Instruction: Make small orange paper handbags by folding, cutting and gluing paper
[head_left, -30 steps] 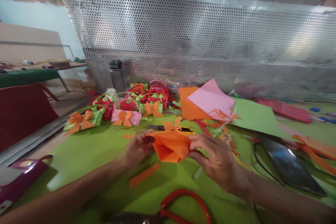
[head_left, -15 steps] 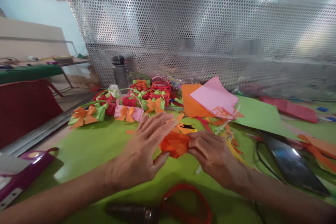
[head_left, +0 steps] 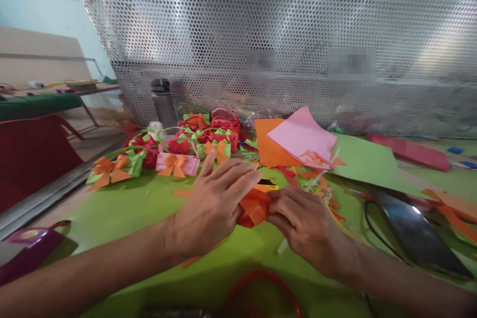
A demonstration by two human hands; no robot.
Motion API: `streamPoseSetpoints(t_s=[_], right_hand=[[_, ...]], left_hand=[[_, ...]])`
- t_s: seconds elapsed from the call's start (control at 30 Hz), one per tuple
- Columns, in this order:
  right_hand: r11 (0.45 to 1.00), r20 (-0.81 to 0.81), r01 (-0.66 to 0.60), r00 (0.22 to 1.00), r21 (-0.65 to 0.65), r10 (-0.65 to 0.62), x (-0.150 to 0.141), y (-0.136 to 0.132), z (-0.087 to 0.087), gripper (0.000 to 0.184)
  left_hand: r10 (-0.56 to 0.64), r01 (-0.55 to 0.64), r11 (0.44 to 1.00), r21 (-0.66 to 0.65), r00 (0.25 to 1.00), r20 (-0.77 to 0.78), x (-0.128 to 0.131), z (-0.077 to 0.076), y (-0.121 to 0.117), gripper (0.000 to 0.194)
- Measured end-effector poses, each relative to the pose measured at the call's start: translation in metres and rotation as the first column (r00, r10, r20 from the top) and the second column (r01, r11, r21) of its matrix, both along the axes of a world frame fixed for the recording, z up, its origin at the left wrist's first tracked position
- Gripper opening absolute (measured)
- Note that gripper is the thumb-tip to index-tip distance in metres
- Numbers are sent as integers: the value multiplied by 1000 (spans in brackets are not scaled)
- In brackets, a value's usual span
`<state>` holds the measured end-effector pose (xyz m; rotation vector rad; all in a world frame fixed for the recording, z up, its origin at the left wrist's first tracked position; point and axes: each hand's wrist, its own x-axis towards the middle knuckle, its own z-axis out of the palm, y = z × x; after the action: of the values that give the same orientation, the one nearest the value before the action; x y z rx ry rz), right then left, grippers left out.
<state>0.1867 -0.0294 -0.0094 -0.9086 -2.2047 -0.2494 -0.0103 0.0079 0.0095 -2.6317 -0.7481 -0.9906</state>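
A small folded orange paper bag [head_left: 255, 207] is between my two hands, low over the green tabletop. My right hand [head_left: 306, 223] pinches its right edge between thumb and fingers. From the left, my left hand [head_left: 214, 203] lies across the bag, long fingers reaching over its top and the thumb tucked behind its left side. Those fingers hide much of the bag. Just behind it shows a yellow-and-black tool [head_left: 269, 183], partly covered. An orange paper strip [head_left: 192, 261] pokes out beneath my left wrist, and red scissor handles [head_left: 266, 278] lie blurred at the bottom edge.
Finished-looking paper bags with bows, such as a pink one [head_left: 188, 165], stand at back left by a grey bottle [head_left: 164, 107]. Pink sheets [head_left: 303, 134], a green sheet [head_left: 367, 161] and a phone [head_left: 417, 238] lie right. A purple glue gun [head_left: 32, 248] is left; perforated metal panel [head_left: 223, 35] behind.
My left hand has let go of the bag's left edge, swung up with fingers spread, then come rightward over the bag. My right hand keeps its pinch. The bag's opening has become hidden.
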Motion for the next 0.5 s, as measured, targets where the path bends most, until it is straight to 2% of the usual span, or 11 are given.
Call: streamPoseSetpoints(t_s=[0.1, 0.27, 0.4, 0.5], right_hand=[[1000, -1, -19, 1000, 0, 19, 0, 0, -1, 19], [1000, 13, 9, 1000, -28, -9, 2, 2, -2, 15], [1000, 20, -3, 1000, -31, 4, 4, 3, -3, 13], [1000, 24, -3, 1000, -25, 4, 4, 3, -4, 13]], left_hand=[[-44, 48, 998, -40, 995, 94, 4, -8, 7, 35], [-47, 58, 997, -53, 980, 192, -1, -13, 8, 33], [-118, 120, 993, -1, 978, 173, -8, -17, 9, 24], [-97, 94, 995, 29, 986, 136, -9, -23, 13, 22]])
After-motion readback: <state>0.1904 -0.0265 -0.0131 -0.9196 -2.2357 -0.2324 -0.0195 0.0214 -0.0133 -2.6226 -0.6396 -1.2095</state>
